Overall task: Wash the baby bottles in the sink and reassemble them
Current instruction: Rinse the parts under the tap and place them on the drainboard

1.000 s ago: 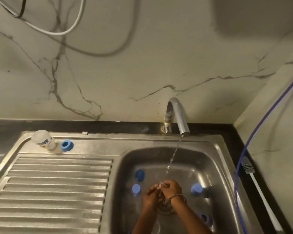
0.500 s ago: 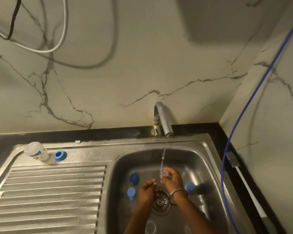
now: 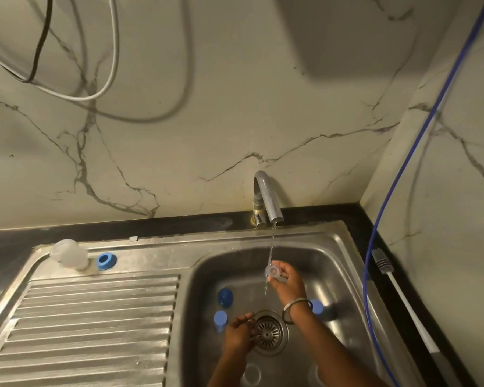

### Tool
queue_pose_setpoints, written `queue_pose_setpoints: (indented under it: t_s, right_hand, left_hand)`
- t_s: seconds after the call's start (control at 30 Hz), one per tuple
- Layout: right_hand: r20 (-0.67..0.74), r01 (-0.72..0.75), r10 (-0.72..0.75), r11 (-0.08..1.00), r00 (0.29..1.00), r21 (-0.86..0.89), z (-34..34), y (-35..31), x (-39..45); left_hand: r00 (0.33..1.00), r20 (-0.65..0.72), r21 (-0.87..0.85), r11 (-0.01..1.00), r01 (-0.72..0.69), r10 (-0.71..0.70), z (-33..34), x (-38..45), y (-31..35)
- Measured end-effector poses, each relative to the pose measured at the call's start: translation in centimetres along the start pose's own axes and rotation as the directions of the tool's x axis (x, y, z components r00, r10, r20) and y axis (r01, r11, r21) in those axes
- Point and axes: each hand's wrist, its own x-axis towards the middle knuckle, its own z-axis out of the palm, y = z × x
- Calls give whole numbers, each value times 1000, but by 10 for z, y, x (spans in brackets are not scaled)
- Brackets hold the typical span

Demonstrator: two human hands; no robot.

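Right hand (image 3: 287, 279) pinches a small clear bottle part (image 3: 274, 271), looks like a teat or ring, fingers curled round it, held up in the thin water stream (image 3: 271, 247) from the grey tap (image 3: 267, 198). Metal bangle (image 3: 295, 310) on that wrist. Left hand (image 3: 239, 332) is lower, down at the basin floor just left of the round drain strainer (image 3: 268, 332); fingers curled, tips touching or nearly touching the strainer edge, cannot tell whether it holds anything.

Steel sink (image 3: 344, 263) basin holds loose parts: dark blue cap (image 3: 225, 297) left of the stream, light blue cap (image 3: 220, 319) just below it and beside the left hand, another light blue piece (image 3: 317, 306) right of the right wrist, partly hidden by the arm. A clear round piece (image 3: 251, 373) lies at the basin bottom near the lower edge between the forearms, blurred.

On the ledge above the ribbed drainboard (image 3: 95, 317): clear bottle (image 3: 67, 254) lying tilted, blue screw ring (image 3: 106, 260) just beside it on the right, apart from it.

Right of the sink on the black counter (image 3: 358, 219): bottle brush (image 3: 397, 291) with white handle, bristle head toward the wall. Blue cable (image 3: 419, 141) hangs down the side wall past it. White cable (image 3: 111, 68) and black cable (image 3: 41, 40) loop at upper left against the marble-look wall (image 3: 221, 121).
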Motion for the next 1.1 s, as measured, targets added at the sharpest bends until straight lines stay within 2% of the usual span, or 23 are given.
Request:
queue_pose_setpoints:
  t_s: [0.17,0.33,0.57,0.73,0.93,1.1]
  right_hand:
    - [4,16,-17,999,1000,33,1,-2,3]
    - [81,-39,36,999,996,37,3,1,6]
    - [22,-2,4,994,1000,-112,1,2,8]
    - [52,13,-5,987,999,-163,0,-2,7]
    - [44,-5,9,996,999,-88,1,-3,7]
    - [56,-70,67,996,996,49,1,0,10]
  left_hand:
    - [1000,12,-4,1000,-21,21,0,-4,9]
    - [999,2,-16,999,-37,37,1,-5,14]
    - [1000,3,-14,1000,-27,27,-3,-5,16]
    - [1000,7,-17,1000,-17,17,-3,-5,15]
    - [1000,2,-30,1000,-10,10,-2,-5,16]
    - [1000,-2,-39,999,-4,4,-1,-5,15]
